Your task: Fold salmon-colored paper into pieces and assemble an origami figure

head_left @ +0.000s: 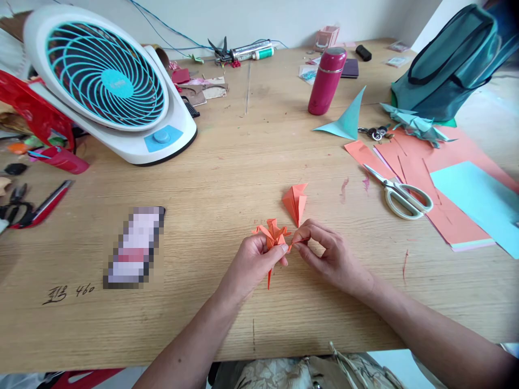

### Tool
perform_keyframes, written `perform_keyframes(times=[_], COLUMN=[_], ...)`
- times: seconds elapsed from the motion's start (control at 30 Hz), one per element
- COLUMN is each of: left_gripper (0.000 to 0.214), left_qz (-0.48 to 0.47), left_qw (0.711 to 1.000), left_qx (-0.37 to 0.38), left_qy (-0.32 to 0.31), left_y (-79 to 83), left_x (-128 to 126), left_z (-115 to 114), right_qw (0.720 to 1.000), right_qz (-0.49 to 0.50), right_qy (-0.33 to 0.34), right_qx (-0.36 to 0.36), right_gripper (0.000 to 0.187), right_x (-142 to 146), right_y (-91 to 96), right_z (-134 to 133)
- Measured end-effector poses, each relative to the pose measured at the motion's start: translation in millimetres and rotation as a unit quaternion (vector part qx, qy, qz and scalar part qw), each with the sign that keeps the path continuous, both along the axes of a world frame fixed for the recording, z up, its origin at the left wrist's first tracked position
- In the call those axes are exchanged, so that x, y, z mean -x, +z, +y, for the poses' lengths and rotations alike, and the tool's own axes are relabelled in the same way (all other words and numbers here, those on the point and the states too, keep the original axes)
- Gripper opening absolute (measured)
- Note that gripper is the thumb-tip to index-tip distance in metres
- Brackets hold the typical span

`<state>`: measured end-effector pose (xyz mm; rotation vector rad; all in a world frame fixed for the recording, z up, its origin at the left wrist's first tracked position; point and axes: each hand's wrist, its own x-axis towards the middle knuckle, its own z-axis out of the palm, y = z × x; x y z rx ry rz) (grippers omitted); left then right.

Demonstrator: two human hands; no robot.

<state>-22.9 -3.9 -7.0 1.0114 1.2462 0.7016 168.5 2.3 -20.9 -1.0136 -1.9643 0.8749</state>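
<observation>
An orange origami figure (pixel 274 232) with several folded points is held just above the wooden table. My left hand (pixel 259 258) is closed on its body, thumb across the front, and one thin point hangs down below the fingers. My right hand (pixel 324 254) pinches a slim tip at the figure's right side between thumb and forefinger. Just beyond my hands lies a separate folded orange paper piece (pixel 295 202), fanned at the top and narrow at the bottom. My fingers hide part of the figure.
White-handled scissors (pixel 405 200) lie on orange paper sheets (pixel 454 216) at right, near a teal folded paper (pixel 344 121) and a magenta bottle (pixel 327 81). A teal bag (pixel 446 70) stands behind. At left are a white fan (pixel 117 86), a phone (pixel 135 246) and a red cutter (pixel 51 205).
</observation>
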Motion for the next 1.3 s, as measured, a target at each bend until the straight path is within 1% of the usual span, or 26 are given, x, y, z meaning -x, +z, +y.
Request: perform_keyframes(times=[0.17,0.33,0.5,0.63,0.83,0.93,1.1,1.3], left_gripper=[0.030,0.030,0.035,0.039,0.038,0.038,0.037,0.042], left_qz=[-0.012,-0.032,-0.061,-0.101,-0.119,-0.128,-0.156,-0.179], left_qw=[1.000,0.999,0.997,0.993,0.989,0.988,0.981,0.974], left_qx=[-0.008,-0.004,0.022,0.047,0.059,0.063,0.091,0.107], left_qy=[0.009,0.013,0.032,0.045,0.059,0.058,0.067,0.085], left_y=[4.2,-4.6,-10.8,-8.9,-7.6,-7.2,-5.4,-4.2], left_x=[-2,-1,0,-2,-4,-5,-6,-7], left_z=[0,-1,-2,-1,0,0,0,-1], right_qw=[1.000,1.000,0.999,0.998,0.997,0.997,0.998,0.997], right_qz=[0.009,0.004,0.015,0.020,0.017,0.015,0.019,0.029], right_qy=[-0.020,-0.019,-0.029,-0.031,-0.072,-0.075,-0.064,-0.066], right_qx=[0.003,0.023,0.038,0.044,0.014,0.014,0.003,0.018], right_gripper=[0.014,0.016,0.016,0.015,0.013,0.013,0.013,0.013], right_x=[2,2,2,3,6,7,7,6], right_y=[1.7,4.6,4.7,4.1,3.8,3.7,3.7,4.7], right_z=[0,-2,-3,-2,-3,-4,-5,-4])
